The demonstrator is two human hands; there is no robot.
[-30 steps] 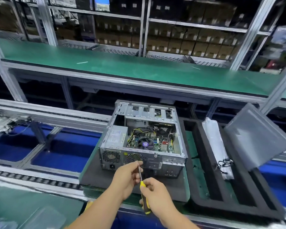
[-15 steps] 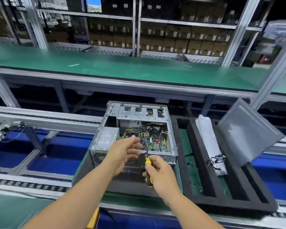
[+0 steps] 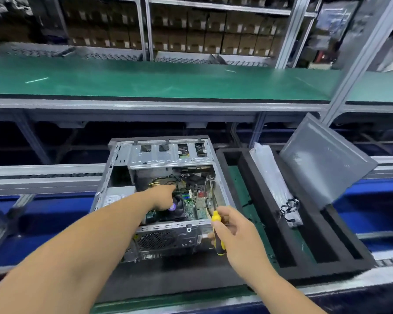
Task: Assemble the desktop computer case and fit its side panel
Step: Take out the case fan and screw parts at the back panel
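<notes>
Beneath left hand (image 3: 163, 197), fingers relaxed, exposed motherboard (image 3: 191, 202): snag risk; right hand (image 3: 234, 232) clamps screwdriver (image 3: 217, 234), shaft near circuitry

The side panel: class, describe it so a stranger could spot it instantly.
Start at the open computer case. Right of it lies a black foam tray. The side panel leans tilted at the tray's far right: the only flat grey sheet there.

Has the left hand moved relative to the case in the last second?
Yes. The left hand went from the rear edge of the computer case forward into its open interior, over the motherboard.
</notes>
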